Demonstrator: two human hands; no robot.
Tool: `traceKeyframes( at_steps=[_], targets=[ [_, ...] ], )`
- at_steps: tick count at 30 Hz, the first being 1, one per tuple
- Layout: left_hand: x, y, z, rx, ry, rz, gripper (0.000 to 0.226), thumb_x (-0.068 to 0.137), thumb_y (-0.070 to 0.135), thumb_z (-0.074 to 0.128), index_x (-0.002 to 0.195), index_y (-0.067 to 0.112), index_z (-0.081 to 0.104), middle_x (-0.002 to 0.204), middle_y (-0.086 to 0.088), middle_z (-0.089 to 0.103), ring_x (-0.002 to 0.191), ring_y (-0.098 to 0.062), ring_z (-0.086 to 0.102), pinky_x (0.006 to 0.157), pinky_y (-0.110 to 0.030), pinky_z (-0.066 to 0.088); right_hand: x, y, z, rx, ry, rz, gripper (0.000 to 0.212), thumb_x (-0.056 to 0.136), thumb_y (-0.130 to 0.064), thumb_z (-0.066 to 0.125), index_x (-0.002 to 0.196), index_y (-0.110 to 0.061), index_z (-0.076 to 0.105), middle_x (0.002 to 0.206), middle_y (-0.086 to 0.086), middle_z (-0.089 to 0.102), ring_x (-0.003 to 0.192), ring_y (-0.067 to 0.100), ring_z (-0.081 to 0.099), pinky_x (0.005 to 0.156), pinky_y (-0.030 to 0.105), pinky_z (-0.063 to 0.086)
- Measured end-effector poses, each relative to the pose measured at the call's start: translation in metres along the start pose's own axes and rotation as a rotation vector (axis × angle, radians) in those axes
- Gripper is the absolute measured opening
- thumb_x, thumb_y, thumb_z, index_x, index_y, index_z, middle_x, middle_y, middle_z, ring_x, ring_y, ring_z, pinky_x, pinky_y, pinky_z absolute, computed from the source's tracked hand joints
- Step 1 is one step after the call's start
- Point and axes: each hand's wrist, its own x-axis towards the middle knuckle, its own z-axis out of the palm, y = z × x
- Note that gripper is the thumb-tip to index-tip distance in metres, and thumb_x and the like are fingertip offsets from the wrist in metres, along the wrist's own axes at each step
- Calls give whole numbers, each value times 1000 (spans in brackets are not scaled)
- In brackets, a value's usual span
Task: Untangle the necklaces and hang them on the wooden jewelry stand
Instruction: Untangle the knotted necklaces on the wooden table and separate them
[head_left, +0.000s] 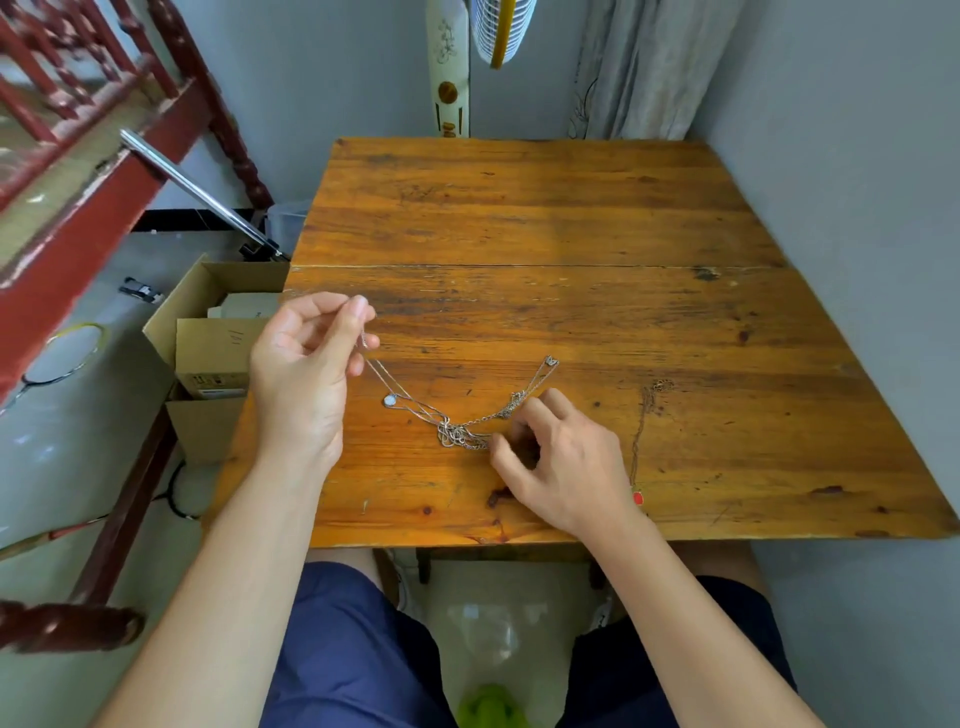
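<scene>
Left hand (304, 374) pinches chain ends raised up-left of the silver knot (457, 434) on the table (519, 208); right hand (561, 460), nearer, fingers closed on strands at the knot's right edge; chains run left-right.

I see both forearms bare to the frame edge, no sleeves, no watch, no rings on left hand (304, 376) or right hand (558, 462). Dark navy shorts (337, 660) with soft folds, bottom centre. Knees bare.
</scene>
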Motion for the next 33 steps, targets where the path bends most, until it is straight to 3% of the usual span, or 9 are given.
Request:
traceKeyframes(
  at_steps=[2,4,6,10,16,25,29,31,33],
  targets=[
    [-3,5,6,-12,-25,16,12,89,12,70,99,9,63,89,-7,70,68,-14,62,56,-22,45,3,-6,5,16,48,-35,27,90,-51,60,97,-25,67,88,-8,52,70,7,47,53,23,37],
    [-7,10,11,-27,-37,23,12,90,12,70,99,9,63,90,-7,71,68,-14,63,57,-22,46,8,-14,11,26,19,-70,41,93,-54,56,118,-24,67,99,-3,54,86,14,55,66,28,46],
    [-9,12,15,-29,-55,30,14,90,12,70,101,7,63,91,-8,71,69,-14,63,58,-23,47,12,-22,16,-2,-20,-91,44,95,-57,52,124,-27,66,106,-1,55,95,17,54,75,33,47],
    [-11,16,15,-71,-55,54,16,90,10,69,103,4,62,90,-8,70,73,-18,65,61,-25,50,9,-18,20,-49,2,-142,26,96,-45,59,105,-27,75,98,-3,60,89,18,54,71,36,48],
    [-7,16,10,-134,62,57,15,88,9,71,99,9,61,88,-7,70,77,-17,68,62,-24,49,-5,12,0,-6,66,16,26,89,-42,60,90,-20,74,90,-3,60,84,18,53,70,33,49],
    [-9,26,31,-86,-34,32,14,84,12,77,91,14,64,86,-4,73,65,-10,58,56,-20,42,-13,22,-15,-49,-9,15,33,86,-58,59,86,-28,72,93,-8,57,89,15,53,72,32,50],
    [-12,32,40,-47,-112,33,15,83,15,77,93,13,66,83,0,73,63,-9,55,57,-19,44,-7,5,-16,-18,-51,54,48,87,-65,54,119,-30,65,104,-6,56,102,16,53,83,34,50],
    [-13,32,43,-34,-142,31,17,82,17,79,93,14,66,82,-2,70,63,-11,53,57,-20,44,3,-8,-14,127,-115,32,58,90,-66,51,138,-33,53,117,-5,57,111,14,52,91,35,48],
    [-16,35,47,-34,-184,30,16,81,19,79,91,16,67,82,-4,68,61,-12,51,57,-20,42,12,-21,-14,314,-182,27,61,91,-65,52,145,-35,46,125,-5,56,119,13,50,96,35,46]
  ],
)
